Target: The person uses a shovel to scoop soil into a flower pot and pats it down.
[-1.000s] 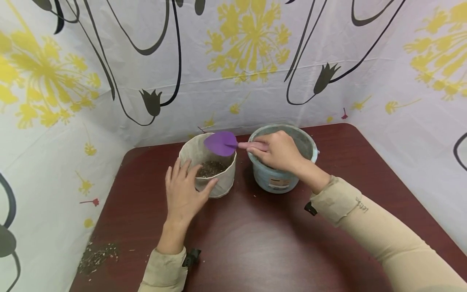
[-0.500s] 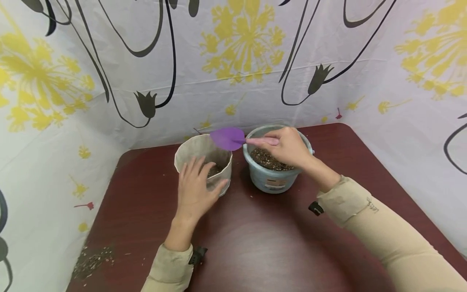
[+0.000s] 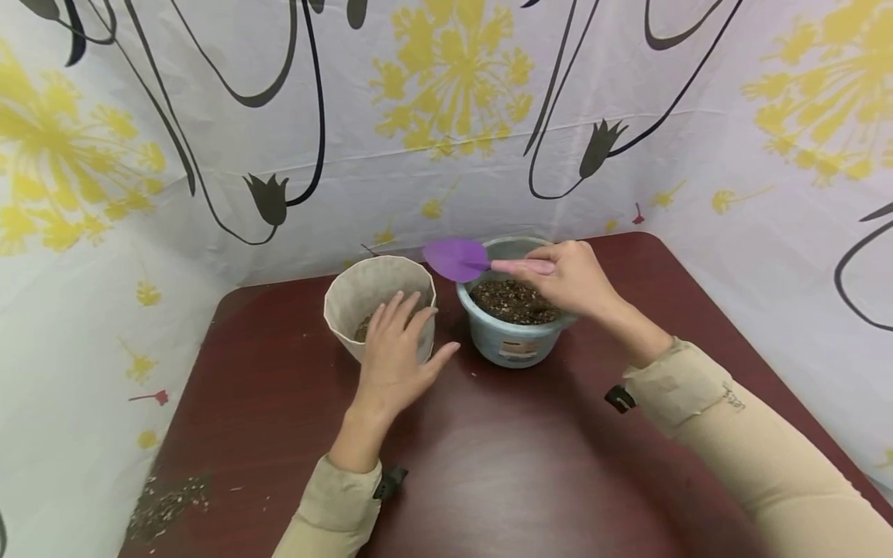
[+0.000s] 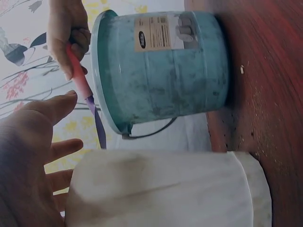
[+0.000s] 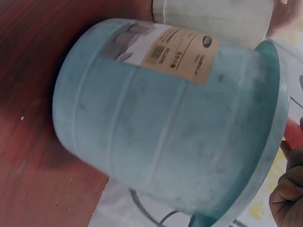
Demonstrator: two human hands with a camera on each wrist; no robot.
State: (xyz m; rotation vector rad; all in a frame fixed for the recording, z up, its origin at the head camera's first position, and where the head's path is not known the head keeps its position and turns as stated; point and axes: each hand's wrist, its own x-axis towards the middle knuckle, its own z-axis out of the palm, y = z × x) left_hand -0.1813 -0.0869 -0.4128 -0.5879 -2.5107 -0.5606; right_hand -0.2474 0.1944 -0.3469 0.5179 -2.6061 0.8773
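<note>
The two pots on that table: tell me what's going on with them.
A person's right hand grips a purple trowel by its pink handle; in the head view, its blade appears between the two rims. The blue bucket holds dark soil; some also shows inside the pale pot. The left hand is spread at the pale pot; whether it touches is unclear. Spilled bits lie on the table.

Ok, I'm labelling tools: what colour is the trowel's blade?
Purple blade, seen best in the head view.
</note>
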